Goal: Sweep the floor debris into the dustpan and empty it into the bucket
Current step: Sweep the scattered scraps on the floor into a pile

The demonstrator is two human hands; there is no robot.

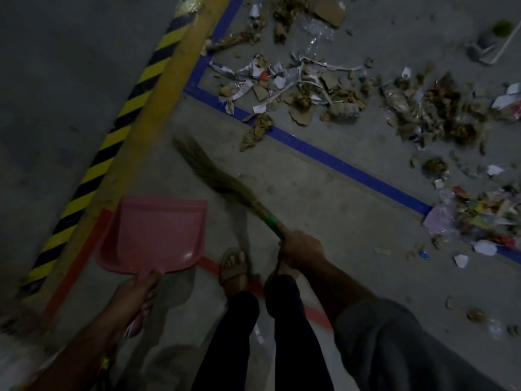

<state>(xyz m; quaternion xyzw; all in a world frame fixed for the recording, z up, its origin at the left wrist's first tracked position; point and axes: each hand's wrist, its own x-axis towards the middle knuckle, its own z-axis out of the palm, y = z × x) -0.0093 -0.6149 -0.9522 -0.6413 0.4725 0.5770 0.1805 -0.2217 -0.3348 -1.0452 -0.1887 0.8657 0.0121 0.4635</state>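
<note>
**Broom and dustpan in hand at the edge of a littered floor**

A person stands on a dim concrete floor (324,198), seen from above: dark trouser legs and a sandalled foot (234,266) at the near edge of the view, the foot resting on a red tape line (210,265). The left hand (135,294) has its fingers wrapped round the handle of a pink dustpan (155,235), which is held clear of any litter with its pan empty and its open lip pointing away from the person. The right hand (301,251), a grey sleeve behind it, is closed around the green-banded neck of a grass broom (220,179); the blurred bristles fan out toward the far left, over bare concrete just short of a blue tape line (338,160).

Beyond that blue line the debris (310,88) lies spread across the marked-off area: torn paper, cardboard scraps, crumpled plastic and brown dry matter, in a loose band running from the blue corner to the right edge. A second, more colourful heap of wrappers (485,218) sits at the right edge, nearer the person. Along the left, a yellow band (158,88) and a black-and-yellow hazard stripe (112,136) run diagonally toward the far edge.
</note>
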